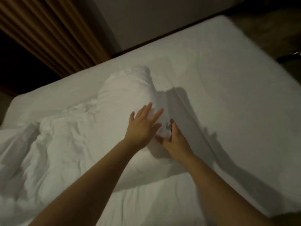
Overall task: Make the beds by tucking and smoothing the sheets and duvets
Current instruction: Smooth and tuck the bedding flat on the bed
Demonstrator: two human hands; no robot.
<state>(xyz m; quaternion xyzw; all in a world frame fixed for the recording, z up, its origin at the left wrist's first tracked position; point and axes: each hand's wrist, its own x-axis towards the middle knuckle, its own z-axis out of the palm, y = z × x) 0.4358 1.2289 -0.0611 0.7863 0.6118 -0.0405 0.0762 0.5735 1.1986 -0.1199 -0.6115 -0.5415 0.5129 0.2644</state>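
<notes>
A white duvet (pixel 68 136) lies bunched and wrinkled across the left half of the bed, rising into a thick fold near the middle. The right half shows the smooth white fitted sheet (pixel 228 88). My left hand (pixel 143 126) rests flat on top of the duvet's fold with its fingers spread. Just right of it, my right hand (pixel 172 136) is closed around a bunch of the duvet's edge, pinching white fabric between thumb and fingers. Both forearms reach in from the bottom of the view.
A brown pleated curtain (pixel 48 35) hangs beyond the bed at the upper left. A pale wall (pixel 154 18) stands behind the far bed edge. Dark floor and a shiny curved metal piece (pixel 293 54) show at the upper right.
</notes>
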